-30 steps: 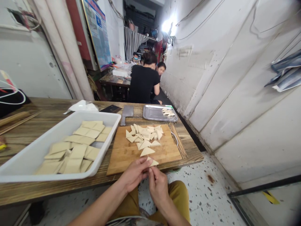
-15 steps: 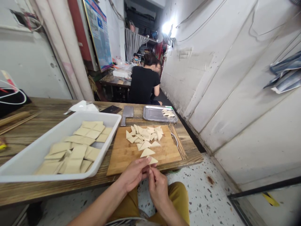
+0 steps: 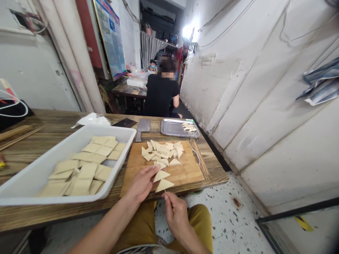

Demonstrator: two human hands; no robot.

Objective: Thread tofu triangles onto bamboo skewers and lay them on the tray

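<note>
My right hand (image 3: 177, 211) pinches the lower end of a thin wooden skewer (image 3: 165, 191) at the front edge of the cutting board (image 3: 185, 174). Threaded just above the fingers is a pale tofu triangle (image 3: 164, 185), with another tofu triangle (image 3: 161, 175) beyond it. My left hand (image 3: 141, 183) is closed, thumb on top, at the edge of a third triangle (image 3: 159, 165) farther up; its lower fingers are partly hidden. Behind it, a heap of cut tofu triangles (image 3: 165, 150) covers the board's far half.
A white tub (image 3: 116, 183) of tofu sheets (image 3: 88, 173) stands left. Behind the board lie a cleaver (image 3: 143, 127), a dark phone (image 3: 125, 122) and a metal tray (image 3: 172, 128) with tofu pieces. Skewers (image 3: 201, 160) line the right side. A person in black (image 3: 161, 95) sits beyond the table.
My left hand has moved left and away from my right hand, up to the farther triangle. The tofu triangle by my right hand now shows fully. The seated person's head has turned.
</note>
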